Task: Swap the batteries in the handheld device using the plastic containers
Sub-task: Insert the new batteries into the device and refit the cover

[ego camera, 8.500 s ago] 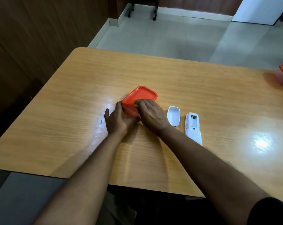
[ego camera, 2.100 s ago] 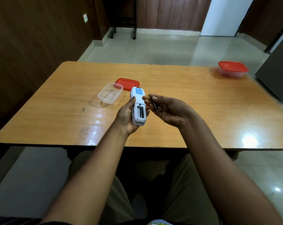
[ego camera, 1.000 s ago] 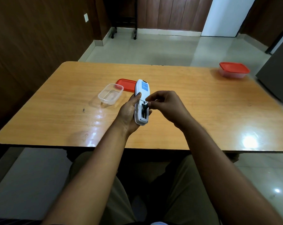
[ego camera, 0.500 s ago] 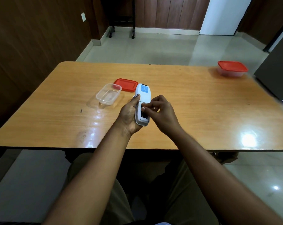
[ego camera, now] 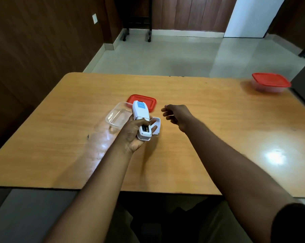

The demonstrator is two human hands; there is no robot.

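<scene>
The left hand [ego camera: 132, 133] has its fingers [ego camera: 144, 122] clenched round the white handheld device [ego camera: 141, 118], compartment up. At three o'clock the right hand [ego camera: 177, 114] hangs released above the counter [ego camera: 209, 137]. The battery cover [ego camera: 156, 126] beneath looks light, stiff and slippery; pinch its edges.

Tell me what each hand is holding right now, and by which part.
The left hand grips the white handheld device around its lower end, by the open battery compartment. The right hand holds nothing that can be seen; its fingers are loosely curled.
</scene>
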